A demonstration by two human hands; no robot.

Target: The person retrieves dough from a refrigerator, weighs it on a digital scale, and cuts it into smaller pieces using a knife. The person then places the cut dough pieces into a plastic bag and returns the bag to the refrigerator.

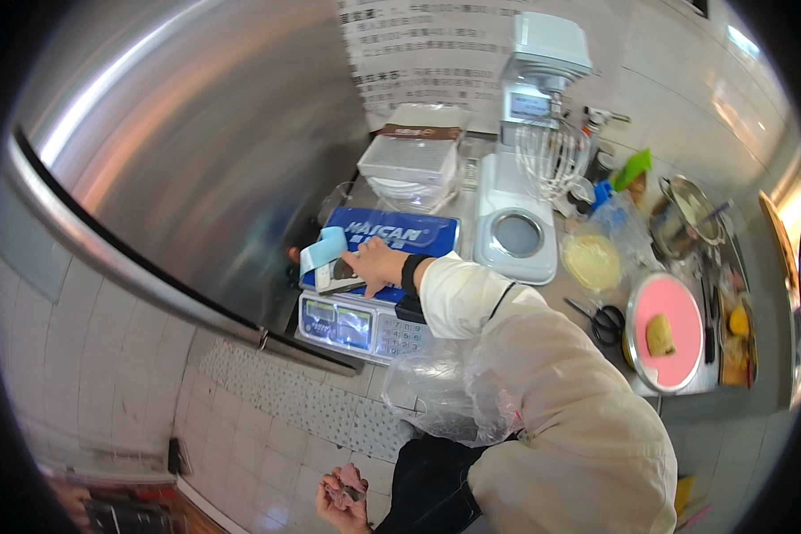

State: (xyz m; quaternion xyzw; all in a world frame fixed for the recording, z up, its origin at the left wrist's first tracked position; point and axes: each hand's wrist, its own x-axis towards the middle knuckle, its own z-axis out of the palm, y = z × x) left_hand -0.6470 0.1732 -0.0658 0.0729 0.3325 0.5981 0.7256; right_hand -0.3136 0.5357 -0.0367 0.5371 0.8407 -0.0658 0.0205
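My right hand [377, 261], in a white sleeve with a black band at the wrist, reaches over the blue platform [407, 225] of a digital weighing scale [347, 327]. Its fingers touch the right end of a flat white-and-dark object [326, 278] lying there; whether they grip it is unclear. A light blue strip [326, 248] curls up beside that object. Low in the view, my left hand [342, 510] holds a crumpled pink and grey item [349, 485], perhaps cloth, above the tiled floor.
Behind the scale stand stacked clear boxes [410, 157]. A stand mixer [514, 220] with a wire whisk [553, 157] is to the right. Beyond are scissors [606, 324], a pink round board [667, 300], and a metal pot [677, 227]. A stainless steel door [193, 167] fills the left.
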